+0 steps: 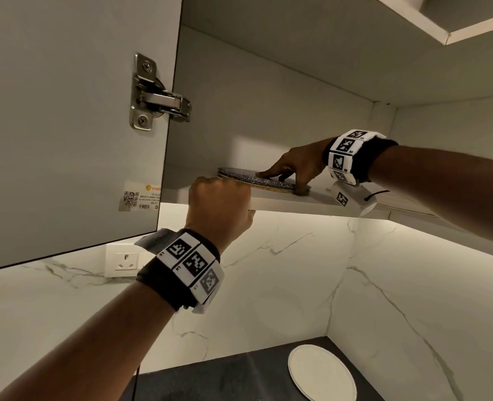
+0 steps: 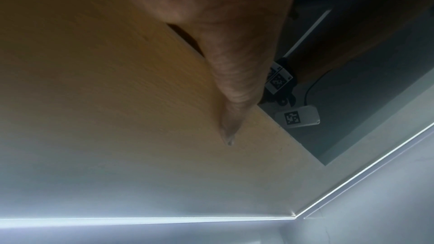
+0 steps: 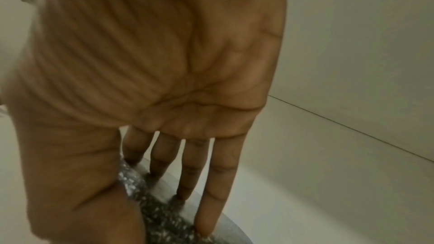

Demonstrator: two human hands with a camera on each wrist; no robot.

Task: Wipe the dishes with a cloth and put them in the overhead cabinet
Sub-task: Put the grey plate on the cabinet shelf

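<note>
A dark speckled plate (image 1: 239, 172) lies on top of a tan plate on the overhead cabinet shelf (image 1: 297, 202). My right hand (image 1: 291, 169) reaches into the cabinet with straight fingers (image 3: 211, 192), their tips resting on the speckled plate (image 3: 159, 216). My left hand (image 1: 219, 198) is curled over the shelf's front edge at the plates' left end. Its thumb (image 2: 234, 81) presses flat against the shelf's underside (image 2: 117, 99). Its fingers are hidden, so I cannot tell whether they touch the plates. A white plate (image 1: 322, 371) lies below on the dark counter (image 1: 210, 380). No cloth is in view.
The cabinet door (image 1: 66, 125) stands open on the left, its metal hinge (image 1: 155, 94) beside the opening. The shelf to the right of the plates is bare. A wall socket (image 1: 123, 260) sits on the marble backsplash, and a light strip runs under the cabinet.
</note>
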